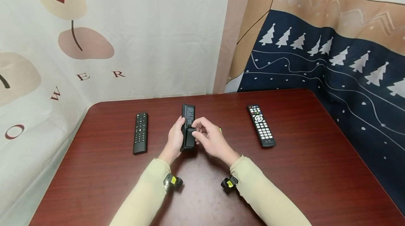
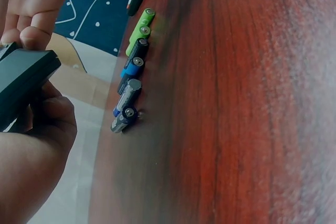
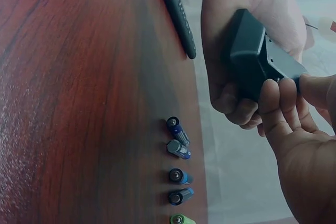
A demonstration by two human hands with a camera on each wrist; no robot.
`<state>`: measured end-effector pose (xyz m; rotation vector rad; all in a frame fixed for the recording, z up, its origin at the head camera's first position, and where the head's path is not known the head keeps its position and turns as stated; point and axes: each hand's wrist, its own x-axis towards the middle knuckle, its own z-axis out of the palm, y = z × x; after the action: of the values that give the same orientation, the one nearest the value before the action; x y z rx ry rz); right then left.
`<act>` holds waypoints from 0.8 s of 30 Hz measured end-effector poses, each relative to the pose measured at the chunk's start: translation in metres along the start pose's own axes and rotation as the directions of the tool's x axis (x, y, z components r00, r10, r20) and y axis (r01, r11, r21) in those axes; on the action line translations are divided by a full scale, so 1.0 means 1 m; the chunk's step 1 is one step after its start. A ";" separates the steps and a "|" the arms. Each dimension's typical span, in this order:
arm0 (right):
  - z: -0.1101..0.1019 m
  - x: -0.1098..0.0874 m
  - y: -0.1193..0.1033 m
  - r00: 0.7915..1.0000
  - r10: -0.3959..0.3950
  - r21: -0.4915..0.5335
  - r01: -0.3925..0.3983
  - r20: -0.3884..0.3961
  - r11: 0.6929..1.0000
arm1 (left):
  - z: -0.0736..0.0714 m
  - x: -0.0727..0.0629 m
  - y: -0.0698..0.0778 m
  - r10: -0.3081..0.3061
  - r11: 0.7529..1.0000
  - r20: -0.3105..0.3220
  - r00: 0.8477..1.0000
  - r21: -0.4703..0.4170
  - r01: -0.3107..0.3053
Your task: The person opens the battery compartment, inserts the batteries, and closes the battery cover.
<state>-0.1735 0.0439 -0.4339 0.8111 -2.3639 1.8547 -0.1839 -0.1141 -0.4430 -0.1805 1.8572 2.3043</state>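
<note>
My left hand (image 1: 174,138) grips a black remote control (image 1: 189,113), its printed back turned up. With thumb and fingertips, my right hand (image 1: 211,139) pinches the battery cover (image 1: 190,137) on the remote's lower half. In the right wrist view the cover (image 3: 286,68) stands tilted up from the back, its edge between the right thumb and fingers. The inside of the battery compartment is hidden. On the table beyond the hands lie several batteries, among them a green battery (image 2: 138,39), a blue and black battery (image 2: 132,70) and a grey battery (image 2: 127,97).
A slim black remote (image 1: 140,133) lies left of the hands, and a black remote with white buttons (image 1: 261,126) lies to the right. Everything rests on a reddish-brown wooden table (image 1: 95,183). Printed curtains (image 1: 164,43) hang behind its far edge.
</note>
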 end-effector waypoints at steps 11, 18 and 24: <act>-0.006 0.000 -0.003 0.999 0.047 0.050 -0.046 -0.009 0.998 | 0.000 0.000 -0.001 -0.033 0.999 -0.011 0.999 0.002 0.033; -0.012 -0.001 -0.004 0.998 0.070 0.056 -0.069 -0.005 0.996 | 0.000 0.000 -0.002 -0.056 0.998 -0.011 0.998 -0.017 0.056; -0.021 -0.003 0.000 0.997 0.072 0.020 -0.072 -0.011 0.997 | -0.003 0.001 -0.001 -0.055 0.997 -0.002 0.998 -0.048 0.055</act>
<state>-0.1768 0.0643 -0.4286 0.7234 -2.4024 1.9070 -0.1848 -0.1168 -0.4452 -0.2387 1.7764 2.3142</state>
